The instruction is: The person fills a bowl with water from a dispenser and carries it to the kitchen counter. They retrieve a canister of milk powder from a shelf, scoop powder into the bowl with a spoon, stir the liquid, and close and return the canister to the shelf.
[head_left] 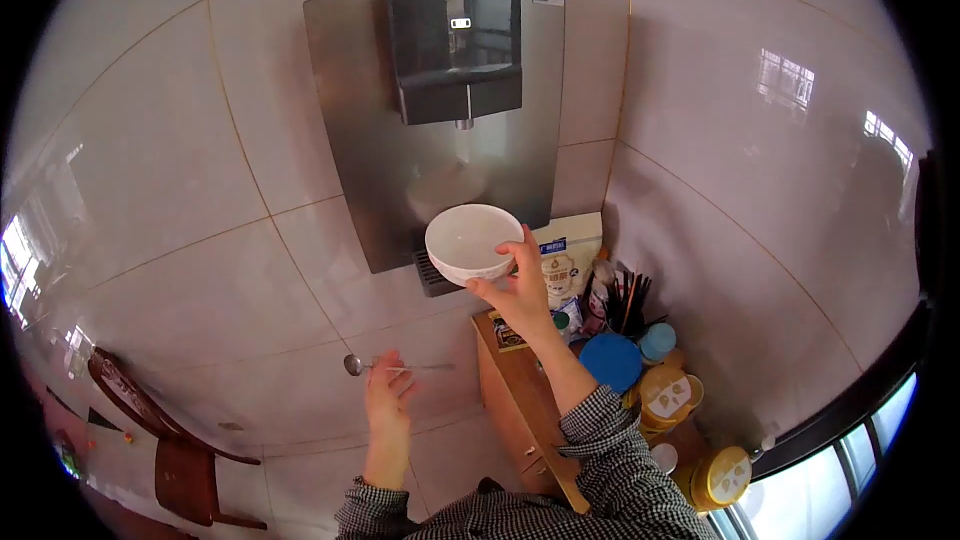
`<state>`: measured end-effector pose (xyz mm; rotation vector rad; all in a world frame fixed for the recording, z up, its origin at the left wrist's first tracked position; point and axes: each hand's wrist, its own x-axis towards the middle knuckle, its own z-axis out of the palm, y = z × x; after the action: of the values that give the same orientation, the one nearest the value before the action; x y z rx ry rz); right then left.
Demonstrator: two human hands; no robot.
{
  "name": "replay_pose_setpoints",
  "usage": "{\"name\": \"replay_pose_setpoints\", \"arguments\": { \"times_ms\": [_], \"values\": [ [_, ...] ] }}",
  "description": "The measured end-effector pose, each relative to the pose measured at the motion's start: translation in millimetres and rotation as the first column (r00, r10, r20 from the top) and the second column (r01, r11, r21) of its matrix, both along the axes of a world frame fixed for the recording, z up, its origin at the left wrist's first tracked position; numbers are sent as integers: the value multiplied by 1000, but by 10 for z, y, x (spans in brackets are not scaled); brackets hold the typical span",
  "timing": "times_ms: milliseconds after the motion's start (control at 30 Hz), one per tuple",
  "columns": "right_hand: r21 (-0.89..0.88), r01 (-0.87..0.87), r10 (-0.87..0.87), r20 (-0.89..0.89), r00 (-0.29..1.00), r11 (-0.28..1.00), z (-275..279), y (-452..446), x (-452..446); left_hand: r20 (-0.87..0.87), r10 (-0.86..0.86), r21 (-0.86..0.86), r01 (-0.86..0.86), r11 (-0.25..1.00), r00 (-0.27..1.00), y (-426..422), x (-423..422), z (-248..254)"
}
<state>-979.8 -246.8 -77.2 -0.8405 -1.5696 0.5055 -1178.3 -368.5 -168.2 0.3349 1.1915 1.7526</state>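
Observation:
My right hand (522, 290) grips the right side of a white bowl (470, 240), thumb underneath and fingers at the rim. The bowl is tilted a little towards me, and its visible inside is white. It hangs in front of the wall-mounted water dispenser (455, 50), below the spout (464, 123) and over the dark drip tray (437, 278). Lower and to the left, my left hand (388, 395) is closed around a metal spoon (353, 365). The spoon's round end points left, while its thin handle runs out blurred to the right.
A wooden cabinet (518, 390) stands below to the right. Crowded on it are a cream-coloured bag (570, 255), a blue lid (610, 362), a light blue container (658, 340) and several yellow-lidded tins (728, 477). A wooden chair (187, 480) is at lower left.

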Motion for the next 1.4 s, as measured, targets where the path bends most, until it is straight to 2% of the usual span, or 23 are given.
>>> {"name": "replay_pose_setpoints", "arguments": {
  "times_ms": [100,200,300,367,400,500,600,700,800,900,1000,1200,1300,1400],
  "values": [
    [-17,-2,2,-10,1000,1000,17,-16,-6,204,-40,8,39,999,978,-140,34,62],
    [-20,-10,9,-35,999,1000,51,-46,-18,333,30,-94,2,996,943,-175,-26,-224],
    [-74,-13,13,5,1000,997,44,-53,-6,363,5,-151,53,987,932,-237,-201,-717],
    [-95,-17,19,17,1000,995,33,-35,0,382,-77,-164,150,975,921,-250,-328,-1050],
    [-94,-26,27,8,1000,995,25,-24,-2,393,-117,-171,198,965,912,-267,-343,-1093],
    [-82,-52,48,-53,997,995,-15,-19,-27,471,-18,-245,150,958,882,-318,-319,-1176],
    [-94,-80,72,-89,993,992,-15,-18,-40,516,51,-244,89,966,855,-345,-303,-1322],
    [-110,-73,64,-85,994,991,8,-36,-38,477,127,-398,85,913,870,-390,-169,-967],
    [-97,-30,26,-47,999,995,-17,-31,-36,604,-18,-305,252,918,797,-399,-367,-1313],
    [-51,35,-37,-39,999,998,-49,-40,-93,532,-56,-311,257,915,845,-469,-418,-1300],
    [24,109,-109,-33,994,994,-103,-28,-147,552,-149,-175,289,941,821,-530,-464,-1346],
    [59,188,-186,-41,982,980,-48,-96,-230,507,-261,-92,353,931,821,-450,-473,-1239],
    [35,243,-243,7,970,969,-46,-132,-240,387,-271,-101,333,938,881,-370,-298,-822],
    [58,240,-240,6,971,969,-9,-146,-242,345,-274,60,271,961,898,-217,-17,-308]
  ]
}}
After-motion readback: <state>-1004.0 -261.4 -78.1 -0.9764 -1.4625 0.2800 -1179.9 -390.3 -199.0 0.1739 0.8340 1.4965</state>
